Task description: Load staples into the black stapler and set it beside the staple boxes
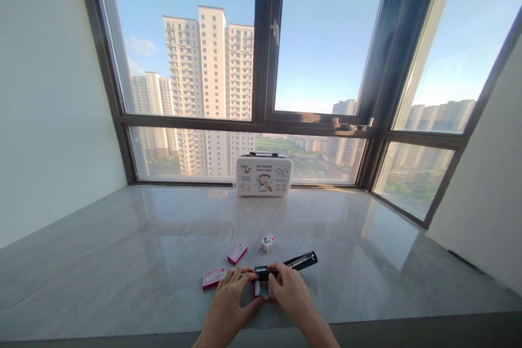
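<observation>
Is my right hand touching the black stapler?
Touching: the head view shows your right hand holding the black stapler, finger and thumb against its body.

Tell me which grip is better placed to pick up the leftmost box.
Left, probably: the left grip is close beside that box, while the right grip is farther off, on the black stapler.

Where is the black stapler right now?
Low in the head view, just right of centre: the black stapler is in the right hand, nearer the camera than the small white box.
</observation>
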The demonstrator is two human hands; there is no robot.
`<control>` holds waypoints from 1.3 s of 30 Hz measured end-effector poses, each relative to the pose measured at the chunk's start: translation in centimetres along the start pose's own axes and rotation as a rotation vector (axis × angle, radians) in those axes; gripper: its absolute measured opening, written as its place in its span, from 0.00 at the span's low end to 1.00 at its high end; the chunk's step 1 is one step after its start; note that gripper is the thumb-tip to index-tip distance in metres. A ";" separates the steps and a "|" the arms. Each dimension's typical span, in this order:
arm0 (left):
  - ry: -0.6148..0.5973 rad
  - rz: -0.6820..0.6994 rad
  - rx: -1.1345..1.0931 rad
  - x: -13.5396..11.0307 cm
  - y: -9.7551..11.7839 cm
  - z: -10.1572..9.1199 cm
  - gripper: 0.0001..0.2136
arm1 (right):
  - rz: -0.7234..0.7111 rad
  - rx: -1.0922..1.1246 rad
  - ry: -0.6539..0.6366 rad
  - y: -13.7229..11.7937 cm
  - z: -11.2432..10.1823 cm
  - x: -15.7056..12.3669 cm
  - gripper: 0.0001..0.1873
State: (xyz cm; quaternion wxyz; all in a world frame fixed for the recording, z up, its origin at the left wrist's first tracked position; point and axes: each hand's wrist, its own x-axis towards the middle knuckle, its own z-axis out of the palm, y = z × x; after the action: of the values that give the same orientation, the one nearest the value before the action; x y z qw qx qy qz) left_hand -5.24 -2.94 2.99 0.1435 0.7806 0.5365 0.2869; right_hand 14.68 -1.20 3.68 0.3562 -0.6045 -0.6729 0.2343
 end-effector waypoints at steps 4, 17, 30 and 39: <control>0.006 -0.006 -0.005 0.2 0.0 -0.2 0.15 | 0.065 0.200 -0.036 -0.1 3.0 1.3 0.14; -0.025 -0.050 -0.107 0.2 0.0 -0.3 0.12 | -0.214 -0.058 -0.187 -2.0 -0.5 0.7 0.08; 0.027 -0.114 -0.016 0.2 -0.5 0.8 0.19 | 0.028 -0.408 -0.044 2.3 -2.8 -1.0 0.22; 0.044 -0.095 0.008 0.5 2.1 2.6 0.18 | 0.087 -0.268 -0.073 4.6 -2.4 -0.6 0.34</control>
State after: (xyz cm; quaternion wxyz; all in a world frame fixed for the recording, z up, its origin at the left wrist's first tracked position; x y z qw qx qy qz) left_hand -1.97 -3.08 2.21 0.1421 0.7484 0.5770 0.2946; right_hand 19.53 -1.31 1.64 0.2374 -0.6662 -0.6838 0.1794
